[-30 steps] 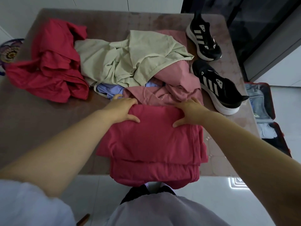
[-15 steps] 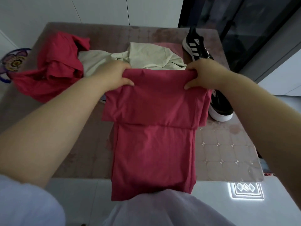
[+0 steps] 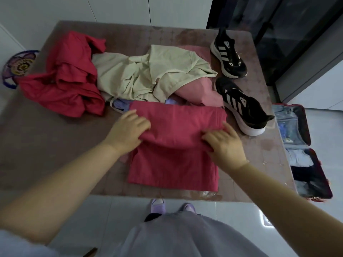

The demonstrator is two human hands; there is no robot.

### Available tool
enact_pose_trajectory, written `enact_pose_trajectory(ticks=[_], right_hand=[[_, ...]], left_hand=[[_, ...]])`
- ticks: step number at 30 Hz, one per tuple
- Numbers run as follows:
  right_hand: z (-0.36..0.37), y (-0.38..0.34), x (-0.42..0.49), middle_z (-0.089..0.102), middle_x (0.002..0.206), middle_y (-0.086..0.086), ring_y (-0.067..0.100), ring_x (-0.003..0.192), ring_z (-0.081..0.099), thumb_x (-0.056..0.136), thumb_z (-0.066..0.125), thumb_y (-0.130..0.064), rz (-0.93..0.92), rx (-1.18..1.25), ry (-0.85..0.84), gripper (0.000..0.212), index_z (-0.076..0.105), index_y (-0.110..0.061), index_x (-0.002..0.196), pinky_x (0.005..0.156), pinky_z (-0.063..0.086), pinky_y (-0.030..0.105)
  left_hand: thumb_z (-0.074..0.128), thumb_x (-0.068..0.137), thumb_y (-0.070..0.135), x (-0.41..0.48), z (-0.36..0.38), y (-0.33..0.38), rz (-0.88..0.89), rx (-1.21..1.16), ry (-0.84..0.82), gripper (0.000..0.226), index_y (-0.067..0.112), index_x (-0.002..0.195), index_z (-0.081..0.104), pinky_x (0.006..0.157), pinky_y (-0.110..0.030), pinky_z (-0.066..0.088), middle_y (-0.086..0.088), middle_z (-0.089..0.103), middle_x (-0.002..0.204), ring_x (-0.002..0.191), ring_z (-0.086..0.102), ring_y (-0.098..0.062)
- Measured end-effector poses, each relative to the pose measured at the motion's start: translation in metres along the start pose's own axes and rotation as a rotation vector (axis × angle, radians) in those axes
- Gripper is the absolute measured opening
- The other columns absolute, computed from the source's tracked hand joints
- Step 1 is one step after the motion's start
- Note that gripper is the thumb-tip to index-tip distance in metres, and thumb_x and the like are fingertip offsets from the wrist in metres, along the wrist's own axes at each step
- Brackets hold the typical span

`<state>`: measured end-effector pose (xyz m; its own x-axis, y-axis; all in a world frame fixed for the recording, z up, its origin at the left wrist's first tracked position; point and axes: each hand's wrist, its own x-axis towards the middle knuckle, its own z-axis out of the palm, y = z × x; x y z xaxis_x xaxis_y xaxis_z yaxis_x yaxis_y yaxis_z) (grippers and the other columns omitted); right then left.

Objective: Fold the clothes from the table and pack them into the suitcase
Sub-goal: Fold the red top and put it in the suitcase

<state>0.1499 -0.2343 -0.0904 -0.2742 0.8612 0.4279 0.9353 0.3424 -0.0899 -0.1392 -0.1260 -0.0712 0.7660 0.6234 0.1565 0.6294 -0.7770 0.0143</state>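
Note:
A crimson garment [image 3: 172,164] lies folded at the table's near edge, its top part doubled over toward me. My left hand [image 3: 128,132] grips the left end of that fold. My right hand [image 3: 225,145] holds the right end, fingers curled into the cloth. Behind it sits a loose pile: a red garment [image 3: 65,80], a beige one [image 3: 148,75], a pink one [image 3: 196,89] and a bit of lavender cloth [image 3: 120,105]. The open red suitcase [image 3: 308,130] lies on the floor to the right of the table, with some clothes inside.
Two black sneakers [image 3: 228,54] [image 3: 243,110] stand on the right side of the brown table [image 3: 46,145], the nearer one close to my right hand. A colourful round object [image 3: 18,65] sits by the left edge. Dark glass doors stand at the back right.
Both hands lifted the crimson garment off the table by its top edge, then laid it back down with the top part folded over. It now lies shorter, fully on the table.

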Motion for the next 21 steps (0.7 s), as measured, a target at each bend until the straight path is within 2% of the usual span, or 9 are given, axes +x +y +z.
enact_pose_trajectory(ticks=[3, 5, 7, 11, 13, 14, 16, 18, 21], right_hand=[[0.013, -0.016, -0.05, 0.073, 0.098, 0.007, 0.021, 0.079, 0.071, 0.075, 0.065, -0.01, -0.091, 0.035, -0.005, 0.021, 0.068, -0.011, 0.096, 0.102, 0.035, 0.05], [0.018, -0.022, -0.073, 0.073, 0.1, 0.005, 0.02, 0.086, 0.071, 0.083, 0.054, -0.011, -0.138, 0.051, -0.023, 0.026, 0.059, -0.012, 0.108, 0.102, 0.035, 0.052], [0.018, -0.026, -0.086, 0.073, 0.099, 0.004, 0.018, 0.088, 0.071, 0.085, 0.05, -0.009, -0.158, 0.062, -0.031, 0.029, 0.055, -0.013, 0.112, 0.103, 0.035, 0.052], [0.013, -0.032, -0.092, 0.074, 0.098, 0.001, 0.014, 0.089, 0.071, 0.084, 0.054, -0.005, -0.184, 0.089, -0.013, 0.032, 0.054, -0.013, 0.115, 0.107, 0.033, 0.048], [0.016, -0.032, -0.092, 0.073, 0.098, 0.0, 0.013, 0.087, 0.071, 0.085, 0.052, -0.008, -0.181, 0.073, -0.049, 0.032, 0.054, -0.014, 0.116, 0.11, 0.029, 0.047], [0.018, -0.033, -0.092, 0.073, 0.098, -0.001, 0.013, 0.086, 0.071, 0.086, 0.051, -0.011, -0.181, 0.066, -0.078, 0.03, 0.055, -0.015, 0.115, 0.112, 0.026, 0.046], [0.02, -0.035, -0.092, 0.073, 0.096, -0.001, 0.013, 0.083, 0.071, 0.091, 0.05, -0.024, -0.168, 0.089, -0.115, 0.026, 0.063, -0.015, 0.111, 0.113, 0.023, 0.045], [0.017, -0.036, -0.083, 0.073, 0.094, -0.002, 0.013, 0.081, 0.07, 0.09, 0.051, -0.034, -0.119, 0.133, -0.14, 0.031, 0.07, -0.014, 0.103, 0.111, 0.025, 0.047], [0.009, -0.027, -0.048, 0.07, 0.104, 0.002, 0.018, 0.092, 0.068, 0.088, 0.048, -0.04, 0.014, 0.171, -0.178, 0.037, 0.067, -0.013, 0.107, 0.111, 0.023, 0.047]], left_hand=[[0.088, 0.03, 0.015, -0.039, 0.019, 0.017, 0.031, 0.001, -0.083, 0.083, 0.018, 0.103, 0.049, 0.106, -0.032, 0.022, -0.005, 0.067, 0.084, 0.071, 0.064, -0.024], [0.092, 0.024, 0.02, -0.058, 0.027, 0.025, 0.052, 0.001, -0.105, 0.101, 0.016, 0.114, 0.047, 0.105, -0.034, 0.024, -0.006, 0.067, 0.085, 0.071, 0.064, -0.024], [0.093, 0.024, 0.023, -0.069, 0.029, 0.029, 0.071, 0.007, -0.099, 0.107, 0.017, 0.12, 0.046, 0.104, -0.037, 0.027, -0.005, 0.067, 0.085, 0.07, 0.063, -0.022], [0.093, 0.027, 0.02, -0.078, 0.027, 0.028, 0.101, -0.009, -0.077, 0.103, 0.017, 0.12, 0.049, 0.113, -0.033, 0.014, -0.003, 0.065, 0.085, 0.07, 0.061, -0.021], [0.092, 0.033, 0.021, -0.084, 0.03, 0.026, 0.1, -0.016, -0.144, 0.099, 0.018, 0.123, 0.051, 0.115, -0.035, 0.008, -0.002, 0.065, 0.09, 0.076, 0.063, -0.019], [0.089, 0.042, 0.025, -0.087, 0.032, 0.026, 0.108, -0.014, -0.191, 0.091, 0.019, 0.125, 0.052, 0.115, -0.036, 0.005, -0.001, 0.064, 0.096, 0.082, 0.063, -0.017], [0.067, 0.067, 0.037, -0.094, 0.033, 0.026, 0.101, -0.04, -0.225, 0.067, 0.022, 0.13, 0.052, 0.117, -0.038, 0.0, 0.003, 0.063, 0.108, 0.094, 0.063, -0.012], [0.048, 0.077, 0.04, -0.09, 0.029, 0.023, 0.072, -0.122, -0.192, 0.053, 0.02, 0.126, 0.058, 0.117, -0.038, 0.0, 0.004, 0.066, 0.107, 0.097, 0.063, -0.01], [0.041, 0.087, 0.038, -0.06, 0.019, 0.016, 0.006, -0.153, -0.052, 0.046, 0.015, 0.12, 0.063, 0.116, -0.035, 0.004, 0.0, 0.069, 0.101, 0.093, 0.066, -0.015]])
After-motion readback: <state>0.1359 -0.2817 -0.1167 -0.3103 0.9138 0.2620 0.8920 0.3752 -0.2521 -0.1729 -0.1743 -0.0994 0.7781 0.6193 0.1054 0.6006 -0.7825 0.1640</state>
